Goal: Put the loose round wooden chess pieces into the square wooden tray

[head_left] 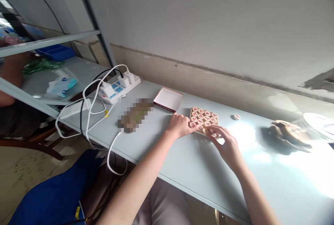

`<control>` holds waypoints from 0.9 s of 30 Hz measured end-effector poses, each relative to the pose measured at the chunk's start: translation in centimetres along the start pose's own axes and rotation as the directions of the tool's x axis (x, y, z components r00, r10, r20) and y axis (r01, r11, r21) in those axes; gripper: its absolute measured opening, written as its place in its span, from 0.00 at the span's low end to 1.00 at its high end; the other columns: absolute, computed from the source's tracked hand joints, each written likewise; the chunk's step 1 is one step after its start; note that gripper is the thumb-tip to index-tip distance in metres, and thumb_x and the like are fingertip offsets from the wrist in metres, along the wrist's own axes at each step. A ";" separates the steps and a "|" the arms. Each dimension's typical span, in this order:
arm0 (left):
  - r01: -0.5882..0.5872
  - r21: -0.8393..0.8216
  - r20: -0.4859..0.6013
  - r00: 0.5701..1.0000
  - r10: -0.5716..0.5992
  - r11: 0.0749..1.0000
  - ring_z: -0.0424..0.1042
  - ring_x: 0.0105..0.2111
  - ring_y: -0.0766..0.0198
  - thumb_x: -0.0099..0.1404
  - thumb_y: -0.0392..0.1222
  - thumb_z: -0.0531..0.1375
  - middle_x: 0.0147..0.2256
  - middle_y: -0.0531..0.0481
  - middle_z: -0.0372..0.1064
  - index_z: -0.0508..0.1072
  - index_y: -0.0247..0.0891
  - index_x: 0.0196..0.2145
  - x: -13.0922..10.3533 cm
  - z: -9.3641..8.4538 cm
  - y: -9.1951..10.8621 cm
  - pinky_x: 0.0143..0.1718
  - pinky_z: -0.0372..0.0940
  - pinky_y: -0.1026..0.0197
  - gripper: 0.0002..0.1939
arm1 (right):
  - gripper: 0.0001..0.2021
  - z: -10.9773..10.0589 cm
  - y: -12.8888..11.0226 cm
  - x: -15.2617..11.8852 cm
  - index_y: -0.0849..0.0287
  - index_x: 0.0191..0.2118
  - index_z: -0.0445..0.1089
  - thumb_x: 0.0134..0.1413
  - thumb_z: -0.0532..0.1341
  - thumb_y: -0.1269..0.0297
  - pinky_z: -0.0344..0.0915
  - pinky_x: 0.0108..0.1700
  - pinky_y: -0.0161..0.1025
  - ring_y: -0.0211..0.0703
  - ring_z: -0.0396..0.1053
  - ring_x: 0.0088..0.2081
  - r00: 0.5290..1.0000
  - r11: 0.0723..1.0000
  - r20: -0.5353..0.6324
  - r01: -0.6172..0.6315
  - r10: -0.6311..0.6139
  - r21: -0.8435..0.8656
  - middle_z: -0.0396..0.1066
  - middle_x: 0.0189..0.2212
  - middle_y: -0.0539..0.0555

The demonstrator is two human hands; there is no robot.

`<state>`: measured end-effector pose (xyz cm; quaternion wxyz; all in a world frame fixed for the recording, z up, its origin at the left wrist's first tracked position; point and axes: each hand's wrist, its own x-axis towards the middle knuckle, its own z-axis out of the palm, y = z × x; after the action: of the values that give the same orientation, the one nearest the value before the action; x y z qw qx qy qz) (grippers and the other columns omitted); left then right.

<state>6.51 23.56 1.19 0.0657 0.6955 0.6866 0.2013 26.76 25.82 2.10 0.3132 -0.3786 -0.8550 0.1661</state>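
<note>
A shallow square box (191,114) holds rows of round wooden pieces with red characters. My left hand (179,126) is at the box's left front corner, its thumb along the front edge and its other fingers curled, closed on the box. At the front right corner, my right hand (226,144) has thumb and fingertips pinched round one round piece. A single loose piece (236,117) lies on the table to the right of the box. The box lid (168,99), white inside with a dark red edge, lies open side up to the left.
On the grey table (161,148) a white power strip (120,89) with cables stands at the left, beside a pixelated object (135,115). A crumpled bag (289,135) lies at the right. Another person's arm (13,75) is behind the metal shelf frame (52,40).
</note>
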 end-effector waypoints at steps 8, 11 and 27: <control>0.005 0.033 0.022 1.000 -0.005 0.999 0.73 0.31 0.55 0.61 0.64 0.48 0.25 0.42 0.74 0.75 0.36 0.24 0.1 -0.2 0.2 0.40 0.60 0.54 0.31 | 0.10 0.6 -0.1 0.0 0.54 0.44 0.68 0.60 0.55 0.60 0.68 0.43 0.45 0.45 0.69 0.42 0.999 1.000 -0.019 -0.026 0.026 -0.002 0.70 0.43 0.56; 0.001 0.035 0.027 1.000 -0.002 0.999 0.73 0.31 0.55 0.62 0.64 0.48 0.25 0.42 0.74 0.75 0.36 0.23 0.0 -0.3 0.3 0.40 0.59 0.54 0.30 | 0.11 0.6 -0.1 -0.1 0.53 0.47 0.67 0.61 0.55 0.60 0.67 0.43 0.45 0.45 0.69 0.42 0.998 0.998 -0.027 -0.062 0.061 -0.026 0.69 0.44 0.56; -0.005 -0.002 0.032 0.999 0.005 1.000 0.71 0.27 0.60 0.64 0.64 0.43 0.23 0.43 0.72 0.75 0.35 0.23 0.0 -0.2 -0.1 0.40 0.58 0.56 0.34 | 0.22 -1.7 10.9 4.7 0.62 0.53 0.66 0.56 0.49 0.58 0.56 0.55 0.59 0.58 0.54 0.60 0.947 0.864 -0.086 -0.318 0.310 -0.391 0.58 0.60 0.64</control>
<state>6.31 23.48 1.36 0.0768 0.7003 0.6836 0.1909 31.35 36.64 -0.42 0.2066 -0.5700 -0.7946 0.0329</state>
